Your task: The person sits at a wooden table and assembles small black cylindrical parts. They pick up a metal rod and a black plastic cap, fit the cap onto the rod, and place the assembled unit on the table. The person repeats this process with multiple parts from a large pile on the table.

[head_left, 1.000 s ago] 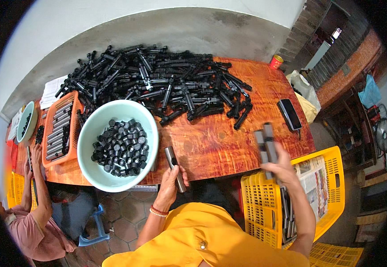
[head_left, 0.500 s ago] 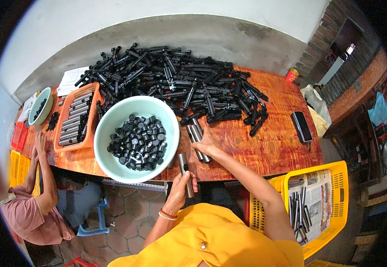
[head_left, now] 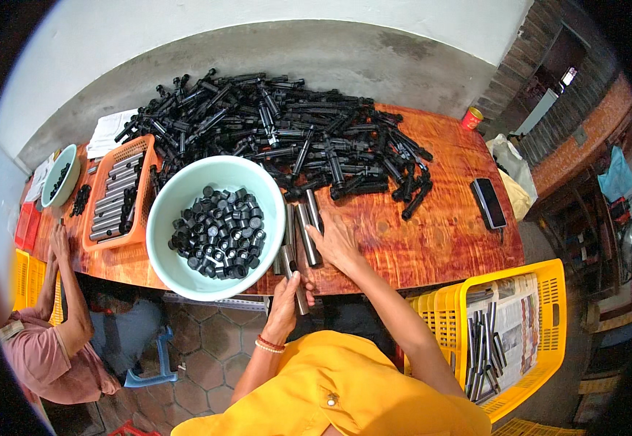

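Observation:
My left hand [head_left: 283, 305], at the table's front edge, is closed round a silver metal tube [head_left: 291, 263], which tilts with its upper end toward the basin. A dark hole shows in the tube's side. On the wooden table just beyond, several similar metal tubes [head_left: 306, 231] lie side by side. My right hand [head_left: 339, 243] rests against the right side of these tubes, its thumb and fingers stretched out and apart. To the left stands a pale green basin [head_left: 158, 251] holding many short black caps [head_left: 218, 231].
Black rod-shaped parts [head_left: 258, 123] are heaped at the back. An orange basket [head_left: 96, 245] of tubes stands left, with a smaller green basin [head_left: 75, 178] beyond. A phone [head_left: 489, 203] lies right, above a yellow crate [head_left: 552, 341]. Another person [head_left: 54, 349] sits left.
My right hand has opened out, and the tubes beside it have shifted slightly left and nearer the basin. My left hand still holds its tube. The whole view has shifted a little.

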The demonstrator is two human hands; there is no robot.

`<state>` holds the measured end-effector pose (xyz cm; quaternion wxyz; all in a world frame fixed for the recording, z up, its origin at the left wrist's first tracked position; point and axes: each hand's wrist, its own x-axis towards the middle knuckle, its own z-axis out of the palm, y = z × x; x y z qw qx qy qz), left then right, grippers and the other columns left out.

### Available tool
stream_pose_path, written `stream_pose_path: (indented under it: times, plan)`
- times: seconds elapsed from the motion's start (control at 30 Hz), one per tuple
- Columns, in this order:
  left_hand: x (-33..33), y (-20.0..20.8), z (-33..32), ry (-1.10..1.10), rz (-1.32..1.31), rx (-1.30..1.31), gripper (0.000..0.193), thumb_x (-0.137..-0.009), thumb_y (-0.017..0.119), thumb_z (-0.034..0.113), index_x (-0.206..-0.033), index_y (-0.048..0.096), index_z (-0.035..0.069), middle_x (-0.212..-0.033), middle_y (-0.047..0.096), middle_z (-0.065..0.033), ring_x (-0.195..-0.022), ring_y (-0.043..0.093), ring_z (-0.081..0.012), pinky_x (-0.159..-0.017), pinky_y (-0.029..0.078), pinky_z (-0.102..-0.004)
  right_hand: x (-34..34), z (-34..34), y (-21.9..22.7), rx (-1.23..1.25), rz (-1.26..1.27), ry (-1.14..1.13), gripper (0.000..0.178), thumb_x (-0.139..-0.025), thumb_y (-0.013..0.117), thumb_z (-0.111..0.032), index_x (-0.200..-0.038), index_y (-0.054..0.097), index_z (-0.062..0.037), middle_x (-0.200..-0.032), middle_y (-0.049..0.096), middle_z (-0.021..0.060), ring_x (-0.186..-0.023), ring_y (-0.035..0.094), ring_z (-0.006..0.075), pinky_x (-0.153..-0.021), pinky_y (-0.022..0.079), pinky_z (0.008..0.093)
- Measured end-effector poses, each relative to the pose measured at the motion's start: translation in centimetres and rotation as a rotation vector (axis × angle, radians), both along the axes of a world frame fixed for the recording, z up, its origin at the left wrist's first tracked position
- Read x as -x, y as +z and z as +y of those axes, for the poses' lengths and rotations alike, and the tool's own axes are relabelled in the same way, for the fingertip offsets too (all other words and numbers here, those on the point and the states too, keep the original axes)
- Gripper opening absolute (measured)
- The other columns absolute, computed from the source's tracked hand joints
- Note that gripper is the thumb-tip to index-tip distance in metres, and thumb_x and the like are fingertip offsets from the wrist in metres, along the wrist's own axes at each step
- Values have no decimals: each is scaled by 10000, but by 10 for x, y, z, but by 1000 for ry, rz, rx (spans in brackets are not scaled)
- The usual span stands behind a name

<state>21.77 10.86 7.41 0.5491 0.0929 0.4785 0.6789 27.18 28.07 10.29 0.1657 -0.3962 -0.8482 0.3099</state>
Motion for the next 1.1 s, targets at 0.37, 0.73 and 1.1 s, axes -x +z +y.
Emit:
stream_pose_path:
  times: [0.37,0.73,1.1]
  plan:
    - [4,-3,1,-14,15,12,268,-948,496,325,-905,519,62,-776,594,-46,-581,575,-111,-523,497,-236,-40,6,-13,-24,169,-100,378,-900,518,-294,-1071,581,37,-1021,613,243,-955,592,379,-804,457,426]
    - [7,1,2,-37,43,24,287,-945,498,335,-901,516,52,-777,600,-65,-569,570,-130,-514,480,-247,-43,26,-3,-121,150,-133,294,-871,545,-260,-947,627,12,-840,645,205,-783,624,348,-691,469,429]
    - [8,-1,1,-53,15,26,302,-935,513,352,-909,514,52,-786,598,-69,-568,568,-133,-519,476,-242,-37,23,-11,-112,150,-114,271,-820,602,-238,-861,649,25,-787,627,208,-705,604,339,-638,454,422]
